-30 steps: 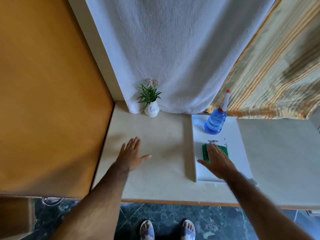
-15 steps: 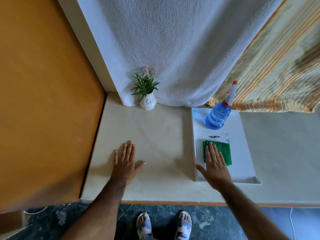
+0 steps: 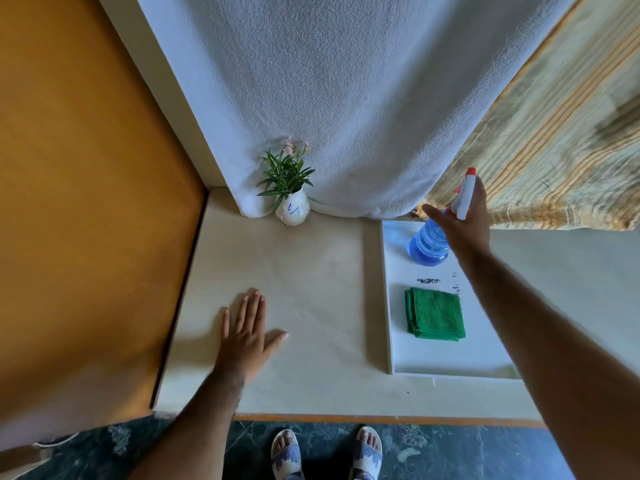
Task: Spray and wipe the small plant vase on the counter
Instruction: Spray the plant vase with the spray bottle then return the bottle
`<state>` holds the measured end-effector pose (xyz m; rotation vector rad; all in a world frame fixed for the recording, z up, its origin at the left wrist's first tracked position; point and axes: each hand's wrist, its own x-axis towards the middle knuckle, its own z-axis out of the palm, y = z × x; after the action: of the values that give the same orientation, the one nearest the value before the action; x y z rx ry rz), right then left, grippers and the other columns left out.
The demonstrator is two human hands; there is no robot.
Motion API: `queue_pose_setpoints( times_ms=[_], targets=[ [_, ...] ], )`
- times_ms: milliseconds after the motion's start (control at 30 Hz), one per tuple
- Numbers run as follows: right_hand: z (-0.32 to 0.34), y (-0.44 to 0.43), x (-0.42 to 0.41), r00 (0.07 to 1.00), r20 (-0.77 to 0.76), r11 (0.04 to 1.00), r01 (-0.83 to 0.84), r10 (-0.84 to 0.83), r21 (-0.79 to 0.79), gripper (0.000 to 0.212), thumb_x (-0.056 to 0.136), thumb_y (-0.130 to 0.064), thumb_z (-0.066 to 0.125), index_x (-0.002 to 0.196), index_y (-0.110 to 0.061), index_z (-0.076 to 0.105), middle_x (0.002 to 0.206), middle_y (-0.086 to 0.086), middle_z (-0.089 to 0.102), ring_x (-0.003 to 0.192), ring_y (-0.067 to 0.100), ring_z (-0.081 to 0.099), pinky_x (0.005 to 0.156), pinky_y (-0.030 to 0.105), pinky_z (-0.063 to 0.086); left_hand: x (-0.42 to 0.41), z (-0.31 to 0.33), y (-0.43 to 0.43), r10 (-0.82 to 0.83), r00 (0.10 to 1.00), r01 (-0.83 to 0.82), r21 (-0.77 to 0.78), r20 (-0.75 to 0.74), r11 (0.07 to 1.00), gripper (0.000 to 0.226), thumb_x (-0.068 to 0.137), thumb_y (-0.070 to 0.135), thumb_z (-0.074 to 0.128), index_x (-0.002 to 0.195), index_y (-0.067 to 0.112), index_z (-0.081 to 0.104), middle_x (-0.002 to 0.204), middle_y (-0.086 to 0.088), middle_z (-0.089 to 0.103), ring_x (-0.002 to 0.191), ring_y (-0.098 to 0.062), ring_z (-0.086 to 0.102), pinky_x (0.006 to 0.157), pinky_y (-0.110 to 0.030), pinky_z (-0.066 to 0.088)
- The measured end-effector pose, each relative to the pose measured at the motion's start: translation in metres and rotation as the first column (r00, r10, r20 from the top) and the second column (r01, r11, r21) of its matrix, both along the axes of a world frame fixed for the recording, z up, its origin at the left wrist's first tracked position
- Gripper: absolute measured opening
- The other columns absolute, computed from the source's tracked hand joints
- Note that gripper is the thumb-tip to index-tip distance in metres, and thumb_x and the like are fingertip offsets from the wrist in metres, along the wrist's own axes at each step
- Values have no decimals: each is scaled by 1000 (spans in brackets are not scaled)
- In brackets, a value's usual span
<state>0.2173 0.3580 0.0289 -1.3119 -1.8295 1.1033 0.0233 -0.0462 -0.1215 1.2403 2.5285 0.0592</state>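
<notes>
A small white vase [image 3: 293, 211] with blue marks and a green plant [image 3: 285, 174] stands at the back of the counter [image 3: 311, 271], against a hanging white towel. A blue spray bottle [image 3: 427, 244] with a white and red head stands on a white tray [image 3: 450, 358] to the right. My right hand [image 3: 467, 226] is up at the bottle's neck, thumb spread to the left, fingers not closed around it. A folded green cloth [image 3: 435, 314] lies uncovered on the tray. My left hand [image 3: 244, 336] rests flat on the counter, well in front of the vase.
An orange wooden panel [image 3: 86, 202] walls off the counter's left side. The white towel [image 3: 346, 98] and a striped curtain [image 3: 554, 133] hang behind. The counter's front edge runs above a dark floor, where my sandalled feet [image 3: 325, 452] stand.
My right hand has left the green cloth and moved back and up to the spray bottle's neck. My left hand has stayed flat on the counter.
</notes>
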Motion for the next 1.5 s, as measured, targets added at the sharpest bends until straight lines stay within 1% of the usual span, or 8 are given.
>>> queue_pose_setpoints(
  times_ms=[167,367,533,667,867,1067,1300,1500],
  targets=[
    [-5,18,-7,989,-101,992,-113,107,-64,50,82,-3,76,128,-16,60,107,13,74,94,14,72,84,34,58,1,-3,2,-6,1000,6,-29,-18,1000,100,85,84,2,157,15,-10,167,-5,-14,153,-21,-15,123,-56,-4],
    [-23,8,-1,987,-160,999,-26,30,27,39,81,-21,78,111,-42,64,83,-2,67,73,7,65,70,21,54,1,1,3,-18,1000,18,-11,-19,1000,102,85,84,6,157,13,-5,167,-7,-9,153,-25,-10,121,-51,-9],
    [-17,3,-13,980,-186,997,79,-74,21,30,79,-18,64,103,-36,67,73,-7,67,63,-2,62,57,8,47,1,2,1,-15,1000,15,-14,-26,1000,101,86,83,7,157,13,-5,166,-5,-10,153,-25,-9,120,-50,-9],
    [-5,0,-21,961,-236,989,137,-146,-54,16,72,-11,59,82,-19,68,63,-1,57,51,4,50,53,24,42,1,5,2,-8,1000,7,-5,-24,1000,100,87,81,13,157,11,2,167,-7,-4,153,-26,-6,120,-52,-7],
    [8,-52,-69,966,-87,970,-241,242,27,31,78,-2,67,98,-23,72,62,-8,68,48,-7,56,51,9,44,3,8,2,-6,1000,6,-6,-11,1000,99,87,80,16,157,11,3,166,-6,-4,153,-27,-3,119,-53,-4],
    [-12,-104,-133,799,304,851,-515,518,-98,15,76,-23,71,87,-32,68,56,-12,64,63,6,64,62,13,45,2,10,1,-7,1000,7,7,-13,1000,98,87,77,24,157,9,10,167,-9,5,153,-29,4,119,-54,1],
    [-28,-120,-163,721,412,829,-509,557,-229,19,72,-27,64,89,-24,72,75,-1,74,81,18,69,72,27,51,1,6,2,-4,1000,2,-71,-22,997,98,86,81,12,156,16,-13,166,-4,-17,152,-22,-19,121,-54,-6],
    [-31,-120,-174,708,492,858,-469,507,-210,13,76,-31,63,69,-21,60,71,-1,67,77,23,64,61,26,39,4,11,2,7,1000,-7,-12,-17,1000,98,87,78,19,157,13,-2,166,-5,-10,153,-24,-10,120,-54,-2]
  ],
)
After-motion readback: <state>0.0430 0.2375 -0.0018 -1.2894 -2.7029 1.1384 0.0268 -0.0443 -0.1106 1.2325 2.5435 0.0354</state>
